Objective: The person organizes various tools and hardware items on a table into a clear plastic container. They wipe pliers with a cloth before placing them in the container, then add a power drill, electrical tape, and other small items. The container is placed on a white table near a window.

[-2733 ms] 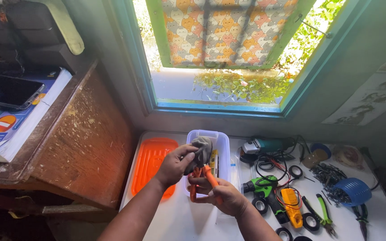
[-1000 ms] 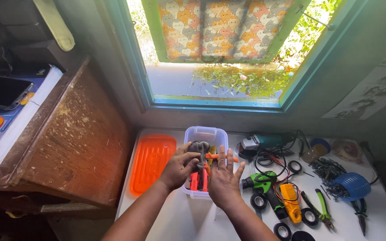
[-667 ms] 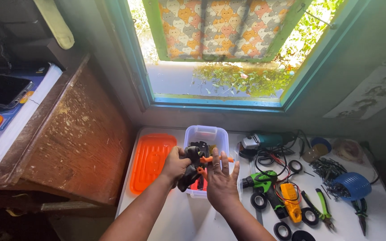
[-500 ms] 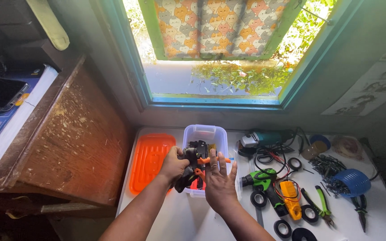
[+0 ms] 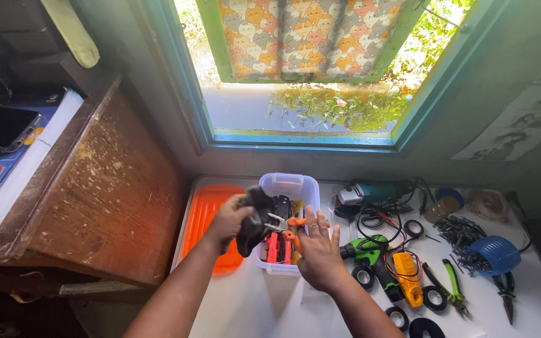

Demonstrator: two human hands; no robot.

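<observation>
Gripping a dark rag (image 5: 253, 220) in my left hand (image 5: 225, 220), I am pulling it off the orange-handled pliers (image 5: 288, 228) lying across my spread right hand (image 5: 318, 250), over the clear tub (image 5: 290, 186). At three o'clock are lying one green drill (image 5: 367, 251) and five tape rolls (image 5: 434, 298).

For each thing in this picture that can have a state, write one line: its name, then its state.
left hand, closed on the dark cloth
right hand, fingers spread, orange-handled pliers against them
dark cloth, bunched up
orange-handled pliers, handles apart, above the box
clear plastic box, open, tools inside
orange lid, off, flat beside the box
window, open
</observation>
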